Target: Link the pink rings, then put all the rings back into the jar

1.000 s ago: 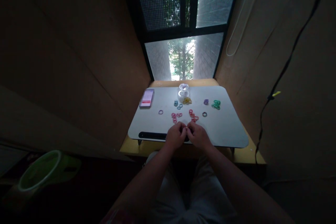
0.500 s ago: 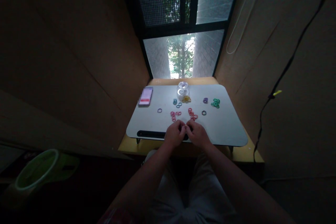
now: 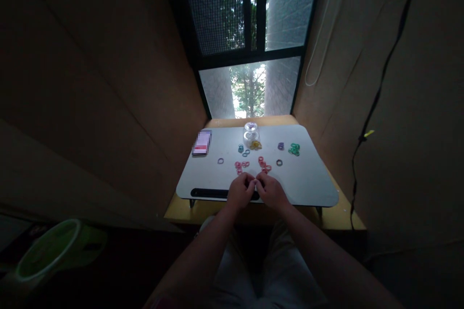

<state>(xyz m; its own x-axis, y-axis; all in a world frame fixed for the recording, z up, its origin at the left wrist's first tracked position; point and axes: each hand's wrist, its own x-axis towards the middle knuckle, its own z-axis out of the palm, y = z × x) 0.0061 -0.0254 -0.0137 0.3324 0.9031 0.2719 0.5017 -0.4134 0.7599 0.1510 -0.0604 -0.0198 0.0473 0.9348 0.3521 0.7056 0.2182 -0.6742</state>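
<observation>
My left hand (image 3: 240,190) and my right hand (image 3: 270,190) meet over the front edge of a small white table (image 3: 308,178). The fingertips of both are pinched together, and whatever lies between them is too small to make out. Just beyond my fingers lie pink bands (image 3: 238,165) and red bands (image 3: 263,163), small and ring-shaped like hair ties. Farther back are blue bands (image 3: 246,153), yellow bands (image 3: 255,145), purple bands (image 3: 281,146) and green bands (image 3: 294,149). One lilac band (image 3: 221,161) and one dark band (image 3: 279,162) lie apart. A clear jar (image 3: 251,134) stands behind the yellow ones.
A phone (image 3: 202,143) lies at the table's back left corner. A black slot (image 3: 208,193) runs along the front edge. Behind is a window (image 3: 250,89), with walls close on both sides. A dark cord (image 3: 377,91) hangs at right; a green basket (image 3: 50,251) stands lower left.
The view has tilted up slightly, so the table sits lower in the picture. Both hands stay pinched together at the front edge, and the bands have not visibly moved on the table.
</observation>
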